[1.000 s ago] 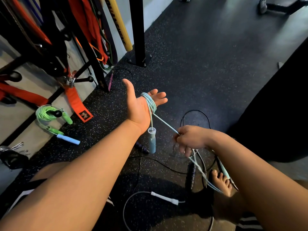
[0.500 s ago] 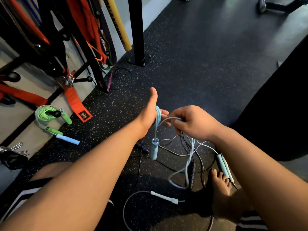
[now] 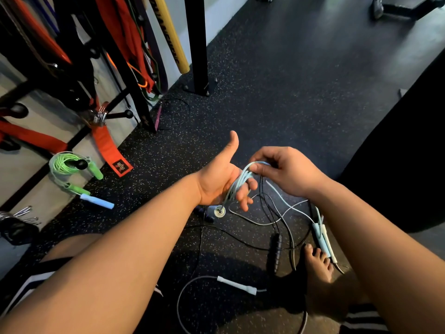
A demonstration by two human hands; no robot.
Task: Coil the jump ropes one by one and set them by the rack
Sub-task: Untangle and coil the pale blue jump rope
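A light blue jump rope (image 3: 237,186) is wound in several loops around the fingers of my left hand (image 3: 218,183), thumb up. One of its handles (image 3: 219,211) hangs end-on below that palm. My right hand (image 3: 286,173) pinches the rope's cord at the top of the loops. The slack cord trails down to the other light blue handle (image 3: 319,237) on the floor beside my bare foot. A coiled green jump rope (image 3: 66,165) lies by the rack (image 3: 115,68) at the left.
A tangle of black cords and a black handle (image 3: 277,251) lie on the speckled rubber floor (image 3: 289,92). A white-handled rope (image 3: 237,285) curves near my legs. A loose blue handle (image 3: 97,201) lies by the green rope. Orange straps, bands and a black post (image 3: 196,44) stand at the rack.
My right hand has risen from low right up to my left fingers, laying another loop on. The left hand has turned thumb-up and the hanging handle now points end-on at me.
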